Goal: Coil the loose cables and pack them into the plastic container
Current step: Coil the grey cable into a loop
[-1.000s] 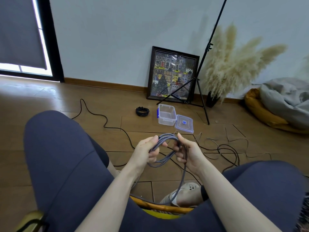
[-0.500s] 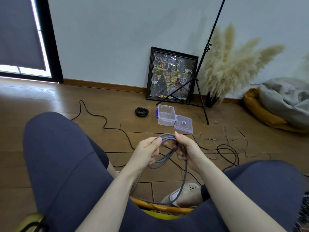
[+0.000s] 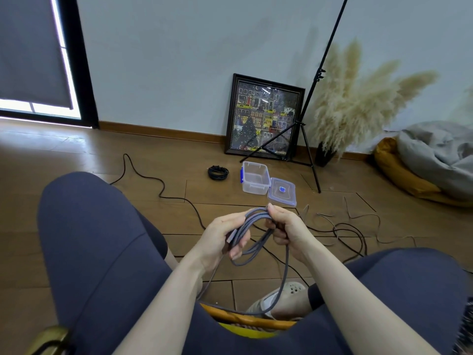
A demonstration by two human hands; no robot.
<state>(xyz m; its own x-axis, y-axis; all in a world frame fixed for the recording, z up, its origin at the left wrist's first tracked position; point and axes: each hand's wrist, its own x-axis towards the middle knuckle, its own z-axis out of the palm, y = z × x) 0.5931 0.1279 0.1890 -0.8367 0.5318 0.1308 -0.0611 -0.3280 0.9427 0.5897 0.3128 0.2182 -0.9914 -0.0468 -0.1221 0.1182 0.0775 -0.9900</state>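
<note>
wooden floor by a pale wall, a seated person coiling a grey cable above their knees.

the left hand (image 3: 225,237) grips the grey cable (image 3: 256,221) loops with curled fingers, and the right hand (image 3: 286,226) pinches the top of the same loops; a loose length hangs down toward the chair edge. the clear plastic container (image 3: 256,179) stands open on the floor beyond the hands, its lid (image 3: 282,192) touching it on the right, a coiled black cable (image 3: 218,172) just left of it, and loose black cables (image 3: 350,234) to its near right.
</note>
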